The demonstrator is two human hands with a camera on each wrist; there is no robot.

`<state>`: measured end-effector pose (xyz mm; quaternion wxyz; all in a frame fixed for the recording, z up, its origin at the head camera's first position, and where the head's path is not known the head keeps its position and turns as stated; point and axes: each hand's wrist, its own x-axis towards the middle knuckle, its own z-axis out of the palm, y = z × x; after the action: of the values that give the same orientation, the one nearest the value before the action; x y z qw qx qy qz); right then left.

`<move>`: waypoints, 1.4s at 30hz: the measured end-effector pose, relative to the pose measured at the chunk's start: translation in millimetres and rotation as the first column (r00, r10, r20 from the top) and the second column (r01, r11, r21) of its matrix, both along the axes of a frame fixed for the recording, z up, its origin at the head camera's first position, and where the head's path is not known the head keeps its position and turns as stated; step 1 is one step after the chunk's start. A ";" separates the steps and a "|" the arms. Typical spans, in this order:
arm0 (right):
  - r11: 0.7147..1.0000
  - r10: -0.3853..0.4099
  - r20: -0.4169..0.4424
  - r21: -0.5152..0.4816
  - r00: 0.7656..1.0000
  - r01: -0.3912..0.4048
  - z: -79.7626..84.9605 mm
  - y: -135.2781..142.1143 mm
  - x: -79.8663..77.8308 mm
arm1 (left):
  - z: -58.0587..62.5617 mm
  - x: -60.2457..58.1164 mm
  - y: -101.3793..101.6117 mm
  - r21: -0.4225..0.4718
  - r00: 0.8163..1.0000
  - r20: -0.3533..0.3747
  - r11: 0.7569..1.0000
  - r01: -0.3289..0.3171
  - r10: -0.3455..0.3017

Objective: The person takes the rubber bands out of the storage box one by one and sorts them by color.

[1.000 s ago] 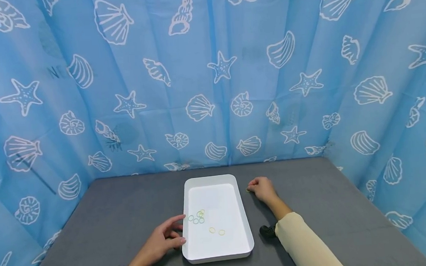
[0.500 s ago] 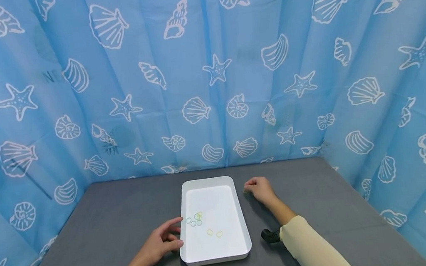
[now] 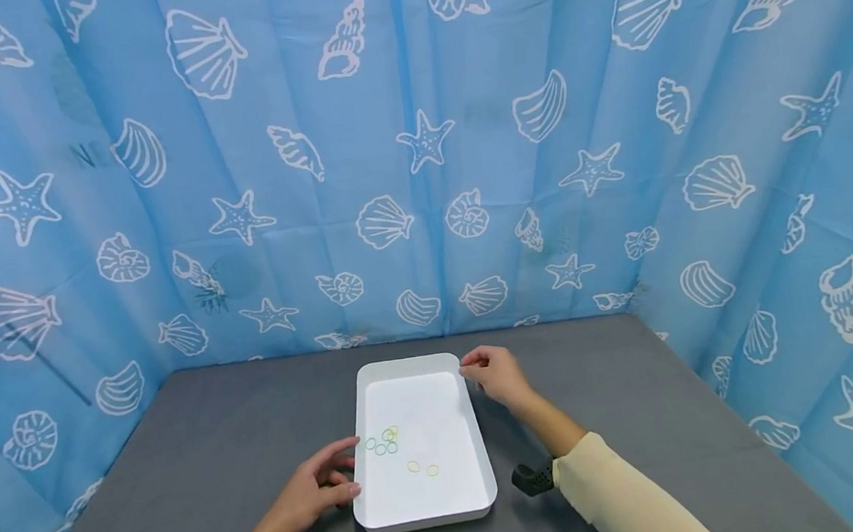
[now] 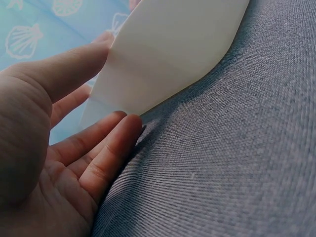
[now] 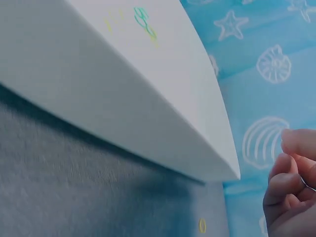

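Note:
A white rectangular tray [image 3: 422, 513] stands on the grey cloth, holding several thin green loops [image 3: 381, 449] and a few yellow loops [image 3: 432, 470]. My left hand [image 3: 302, 497] rests at its left side, thumb and index finger spread apart with their tips at the rim; other fingertips [image 4: 129, 123] meet the outer wall. At the tray's far right corner, my right hand [image 3: 500, 377] has curled fingers with thumb and fingertips close together. I cannot tell whether a loop is between them. Another yellow loop [image 5: 202, 225] shows on the cloth in the right wrist view, beyond the tray.
A grey cloth [image 3: 258, 413] covers the table. Behind it and along both sides hangs a blue curtain [image 3: 320, 249] with white shells and starfish. A black device [image 3: 533, 479] juts from the right wrist beside a cream sleeve [image 3: 625, 492].
My right hand has moved left from the cloth beside the tray to its far right corner. The left hand keeps its place at the rim. The head view has swung slightly right.

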<state>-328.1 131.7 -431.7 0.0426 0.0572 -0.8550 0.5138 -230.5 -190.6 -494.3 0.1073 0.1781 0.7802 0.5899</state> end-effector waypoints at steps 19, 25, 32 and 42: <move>0.935 0.305 0.174 0.129 0.936 -0.329 16.1 -44.0 9.3 | 4.7 0.8 -0.6 0.024 1.000 0.009 1.000 0.006 -0.006; 0.866 0.432 0.238 0.161 0.870 -0.474 14.9 -53.2 12.6 | 6.8 2.0 -0.3 0.016 1.000 0.028 1.000 0.003 -0.004; 0.757 0.544 0.317 0.213 0.777 -0.617 12.7 -59.3 18.3 | 6.7 1.9 0.0 0.003 1.000 0.031 1.000 -0.001 0.001; 0.631 0.623 0.413 0.237 0.664 -0.739 5.3 -63.2 22.0 | 8.7 2.9 -0.2 0.004 0.999 0.044 1.000 -0.001 0.001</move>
<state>-306.1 68.6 -426.4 -0.2956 0.3104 -0.8470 0.3145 -227.6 -190.8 -485.5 0.1237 0.1650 0.7765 0.5954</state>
